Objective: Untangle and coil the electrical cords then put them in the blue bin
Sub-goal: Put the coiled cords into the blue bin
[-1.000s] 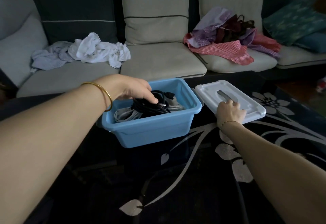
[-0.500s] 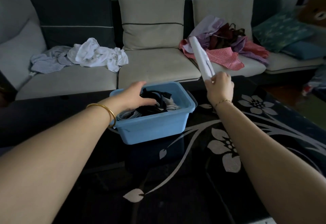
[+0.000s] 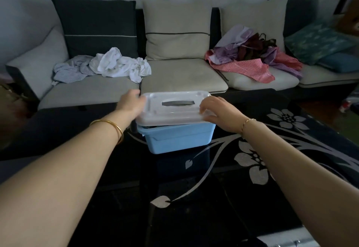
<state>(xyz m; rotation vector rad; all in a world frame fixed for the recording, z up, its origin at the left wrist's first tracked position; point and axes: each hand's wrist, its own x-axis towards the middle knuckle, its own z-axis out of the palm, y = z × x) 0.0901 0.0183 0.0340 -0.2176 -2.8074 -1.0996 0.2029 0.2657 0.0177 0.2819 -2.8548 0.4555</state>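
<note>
The blue bin (image 3: 178, 139) stands on the dark floral table, near its far edge. A white lid (image 3: 174, 110) with a slot handle lies on top of the bin, slightly raised at the front left, where a dark gap shows. The cords inside are almost wholly hidden. My left hand (image 3: 132, 103) holds the lid's left edge. My right hand (image 3: 217, 111) grips the lid's right front corner with curled fingers.
A sofa (image 3: 182, 83) runs behind the table. White and pale clothes (image 3: 108, 66) lie on its left seat, a red and purple pile (image 3: 252, 56) on the right seat. A grey object (image 3: 287, 240) shows at the bottom right.
My right hand lifted the lid from the table, swung it over and set it on the bin. My left hand left the cords and moved to the lid's left edge.
</note>
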